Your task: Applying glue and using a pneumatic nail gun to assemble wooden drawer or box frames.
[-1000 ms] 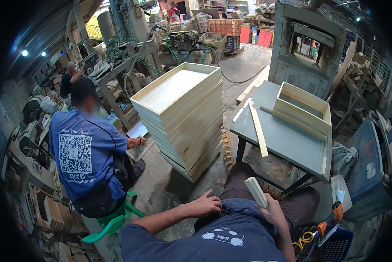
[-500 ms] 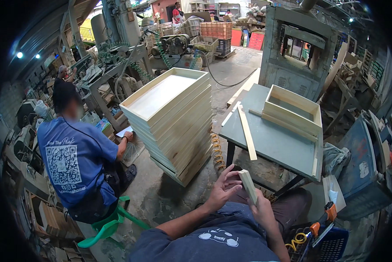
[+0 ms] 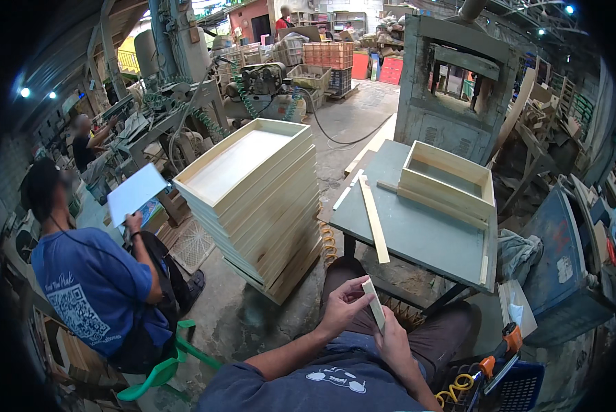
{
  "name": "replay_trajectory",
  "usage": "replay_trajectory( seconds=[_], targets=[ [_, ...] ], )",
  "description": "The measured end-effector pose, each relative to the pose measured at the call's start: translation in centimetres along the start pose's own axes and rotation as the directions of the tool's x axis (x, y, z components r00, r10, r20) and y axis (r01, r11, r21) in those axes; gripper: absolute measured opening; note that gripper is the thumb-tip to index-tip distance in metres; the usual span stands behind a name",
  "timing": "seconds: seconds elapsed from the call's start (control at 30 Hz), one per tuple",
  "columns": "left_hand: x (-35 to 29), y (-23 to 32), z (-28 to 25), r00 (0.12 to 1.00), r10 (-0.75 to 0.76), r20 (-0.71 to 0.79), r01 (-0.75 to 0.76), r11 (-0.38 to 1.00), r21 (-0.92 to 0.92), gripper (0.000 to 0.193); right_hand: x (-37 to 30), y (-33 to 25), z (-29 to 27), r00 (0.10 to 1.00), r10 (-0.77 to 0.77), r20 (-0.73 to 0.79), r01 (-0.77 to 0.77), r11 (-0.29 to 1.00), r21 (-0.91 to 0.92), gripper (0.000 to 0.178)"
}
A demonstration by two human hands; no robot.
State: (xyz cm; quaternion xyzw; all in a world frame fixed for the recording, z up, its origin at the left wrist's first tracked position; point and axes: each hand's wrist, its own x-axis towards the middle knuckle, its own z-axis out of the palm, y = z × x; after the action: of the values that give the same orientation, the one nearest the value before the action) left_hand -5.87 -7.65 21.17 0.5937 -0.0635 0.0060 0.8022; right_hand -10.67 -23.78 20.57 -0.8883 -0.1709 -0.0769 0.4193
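Note:
Over my lap I hold a short pale wooden piece (image 3: 374, 306), tilted, with both hands. My right hand (image 3: 393, 338) is closed round its lower end. At its upper end my left hand (image 3: 344, 307) has its thumb and fingers against the wood, partly covering it. Beyond my hands stands a grey-topped table (image 3: 431, 244). On it lie a long wooden strip (image 3: 374, 220), a thinner white strip (image 3: 348, 190) and a rectangular wooden frame (image 3: 447, 187) at the far right.
A tall stack of shallow wooden trays (image 3: 270, 220) stands left of the table. Further left, a seated person in a blue shirt (image 3: 95, 275) holds a white sheet (image 3: 138, 194). Orange-handled tools (image 3: 511, 336) and a blue basket (image 3: 521, 384) are by my right side.
My left hand has closed from spread fingers onto the upper end of the wooden piece. The person at left has raised the white sheet. The whole view has shifted slightly.

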Motion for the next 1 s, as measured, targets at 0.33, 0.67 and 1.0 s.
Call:
replay_trajectory(
  seconds=[0.33, 0.67, 1.0],
  targets=[
    [3.8, 2.2, -0.5, 0.992, -0.013, 0.126, 0.022, 0.997, -0.074, 0.039, 0.6, 0.1, -1.3, 0.981, 0.166, 0.105, -0.196, 0.773, 0.603, 0.046],
    [4.7, 2.0, 0.1, 0.987, -0.023, 0.162, 0.019, 0.999, 0.025, 0.034, 0.5, 0.5, -2.5, 0.963, 0.191, 0.190, -0.269, 0.713, 0.647, 0.051],
    [4.3, 2.1, 0.7, 0.978, -0.031, 0.206, 0.033, 0.999, -0.008, 0.031, -0.3, 1.1, -3.0, 0.957, 0.161, 0.239, -0.278, 0.741, 0.612, 0.055]
  ],
)
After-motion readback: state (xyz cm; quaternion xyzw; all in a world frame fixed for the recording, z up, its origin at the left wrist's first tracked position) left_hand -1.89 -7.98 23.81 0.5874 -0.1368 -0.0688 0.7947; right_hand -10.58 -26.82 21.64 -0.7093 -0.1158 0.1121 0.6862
